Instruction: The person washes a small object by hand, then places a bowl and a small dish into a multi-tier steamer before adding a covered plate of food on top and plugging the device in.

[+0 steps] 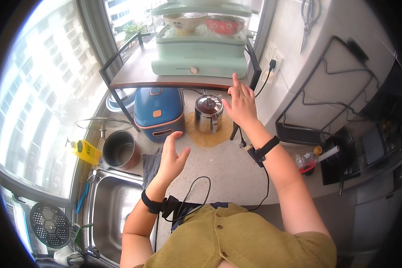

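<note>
My right hand [242, 102] is raised by the front right corner of a mint-green electric food steamer [201, 55], index finger pointing up near its base. Whether the fingertip touches it I cannot tell. The steamer stands on a shelf rack [137, 72] with a black frame, and bowls sit inside its clear tier: a white patterned bowl [183, 22] and a red flowered bowl [225, 25]. My left hand [173, 156] hovers over the counter with fingers apart, holding nothing. Beyond it stands a blue rice cooker [159, 112]. A lidded steel pot [209, 110] rests on a round tan mat [201, 138].
At left are a stainless steel sink [112, 204], a dark-lined cooking pot [120, 150] and a yellow soap bottle [87, 152]. A black plug [272, 64] sits in the wall socket. Wire racks [321, 87] and a bottle [306, 161] stand right. Thin cables hang from my wrist straps.
</note>
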The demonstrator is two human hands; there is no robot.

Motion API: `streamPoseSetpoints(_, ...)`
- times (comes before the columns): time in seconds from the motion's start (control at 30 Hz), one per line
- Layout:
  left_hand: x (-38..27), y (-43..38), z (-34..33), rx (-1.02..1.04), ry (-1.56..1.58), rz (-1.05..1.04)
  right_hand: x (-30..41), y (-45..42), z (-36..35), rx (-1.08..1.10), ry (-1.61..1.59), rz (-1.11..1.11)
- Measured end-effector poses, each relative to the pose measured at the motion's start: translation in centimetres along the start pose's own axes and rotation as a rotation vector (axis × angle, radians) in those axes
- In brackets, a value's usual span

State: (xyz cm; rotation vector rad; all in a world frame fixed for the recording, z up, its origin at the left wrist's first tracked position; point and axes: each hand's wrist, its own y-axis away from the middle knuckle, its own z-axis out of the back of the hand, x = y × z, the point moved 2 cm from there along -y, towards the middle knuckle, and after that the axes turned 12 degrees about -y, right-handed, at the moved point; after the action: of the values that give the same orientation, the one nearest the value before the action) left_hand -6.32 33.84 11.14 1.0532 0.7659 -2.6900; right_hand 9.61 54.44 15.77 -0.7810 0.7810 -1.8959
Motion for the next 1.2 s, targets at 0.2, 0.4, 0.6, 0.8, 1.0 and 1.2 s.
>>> streamPoseSetpoints(0.2,1.1,0.5,0.1,0.032,0.021,0.096,-1.6,5.3,2.7,-0.352,-0.373,-0.070)
streamPoseSetpoints(0.4,2.1,1.0,-1.5,0.100,0.077,0.210,-8.1,18.2,-3.0,-0.396,-0.686,-0.971)
streamPoseSetpoints(0.6,2.9,2.3,-2.2,0.169,0.072,0.304,-13.8,19.4,-8.9,0.024,-0.232,-0.904)
streamPoseSetpoints(0.8,3.0,3.8,-1.6,0.196,0.033,0.387,-20.1,15.3,-12.9,0.518,0.243,-0.628)
streamPoseSetpoints(1.0,3.2,5.4,0.2,0.179,0.119,0.430,-21.1,14.8,-13.6,0.472,-0.018,-1.151)
streamPoseSetpoints(1.2,3.8,3.7,-2.3,0.275,0.389,0.372,-15.3,14.5,-7.6,0.511,0.290,-0.881)
